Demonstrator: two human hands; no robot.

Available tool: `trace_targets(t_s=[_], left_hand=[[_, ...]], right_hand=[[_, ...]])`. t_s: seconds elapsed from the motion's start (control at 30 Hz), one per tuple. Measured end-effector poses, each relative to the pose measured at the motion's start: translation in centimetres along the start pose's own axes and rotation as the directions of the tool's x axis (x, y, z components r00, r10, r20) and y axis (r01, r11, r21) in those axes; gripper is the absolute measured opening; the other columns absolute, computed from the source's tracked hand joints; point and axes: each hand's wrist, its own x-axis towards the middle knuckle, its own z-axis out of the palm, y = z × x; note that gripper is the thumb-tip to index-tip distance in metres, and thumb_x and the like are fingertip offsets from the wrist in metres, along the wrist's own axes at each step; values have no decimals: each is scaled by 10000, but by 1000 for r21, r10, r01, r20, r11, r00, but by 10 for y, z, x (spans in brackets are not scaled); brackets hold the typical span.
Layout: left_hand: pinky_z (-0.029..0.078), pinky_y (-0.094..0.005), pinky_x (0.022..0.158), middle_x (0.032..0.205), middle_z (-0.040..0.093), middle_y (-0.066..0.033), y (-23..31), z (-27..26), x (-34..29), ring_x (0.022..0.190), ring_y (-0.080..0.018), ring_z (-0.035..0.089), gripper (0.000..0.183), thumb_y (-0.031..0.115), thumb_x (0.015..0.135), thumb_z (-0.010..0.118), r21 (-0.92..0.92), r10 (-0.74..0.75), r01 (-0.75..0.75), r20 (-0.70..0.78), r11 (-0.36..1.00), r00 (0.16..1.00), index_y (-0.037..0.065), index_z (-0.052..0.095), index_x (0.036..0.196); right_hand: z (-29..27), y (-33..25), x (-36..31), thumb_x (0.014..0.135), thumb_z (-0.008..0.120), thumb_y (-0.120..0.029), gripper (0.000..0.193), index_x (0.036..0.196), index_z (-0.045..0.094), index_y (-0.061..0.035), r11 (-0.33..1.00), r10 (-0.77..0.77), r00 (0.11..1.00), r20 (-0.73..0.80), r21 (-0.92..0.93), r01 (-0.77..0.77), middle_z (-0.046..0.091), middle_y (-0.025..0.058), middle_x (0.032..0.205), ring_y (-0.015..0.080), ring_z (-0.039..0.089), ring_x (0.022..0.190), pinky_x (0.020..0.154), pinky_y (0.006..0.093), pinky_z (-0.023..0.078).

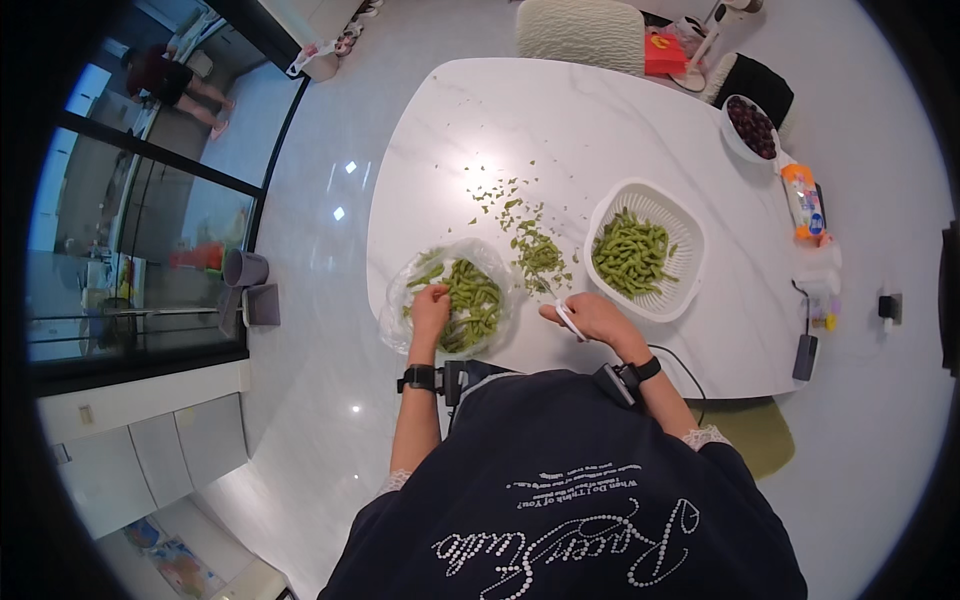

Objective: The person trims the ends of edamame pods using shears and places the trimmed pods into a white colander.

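Note:
My left hand [431, 306] reaches into a clear plastic bag [398, 275] of green edamame pods [472, 298] at the table's near left. Its fingers are curled together among the pods; whether one is between them is too small to tell. My right hand [597, 318] grips a pair of scissors [570, 321] with white handles, the blades pointing up and left over the table. Just beyond the blades lies a heap of small green trimmings [540, 252], with more scraps scattered farther off. To the right of it, a white basket [687, 283] holds several pods [633, 254].
A white bowl of dark round fruit [750, 128] stands at the table's far right. An orange and white packet [802, 201] lies along the right edge, near a black adapter [805, 357]. A dark cable [685, 368] runs beside my right wrist. A person [165, 80] stands beyond the glass partition.

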Motion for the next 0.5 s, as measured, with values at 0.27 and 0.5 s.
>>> trace_targets(t_s=[0.27,0.5], left_hand=[[462,-336,567,748,603,-93,11,26,-10,579,-231,561,206,76,720,670,100,131,-119,-126,988,983,29,601,909],[487,-259,529,778,607,-34,45,7,-16,658,-133,614,260,67,773,614,-495,-254,315,188,810,949,42,542,1022]], right_hand=[[2,2,3,814,553,-557,596,586,566,-6,1000,7,1000,17,14,-8,526,79,499,176,549,458,494,299,426],[0,-2,1,814,548,-594,615,589,548,-22,1000,-24,999,32,-3,24,514,65,492,165,541,454,478,296,414]])
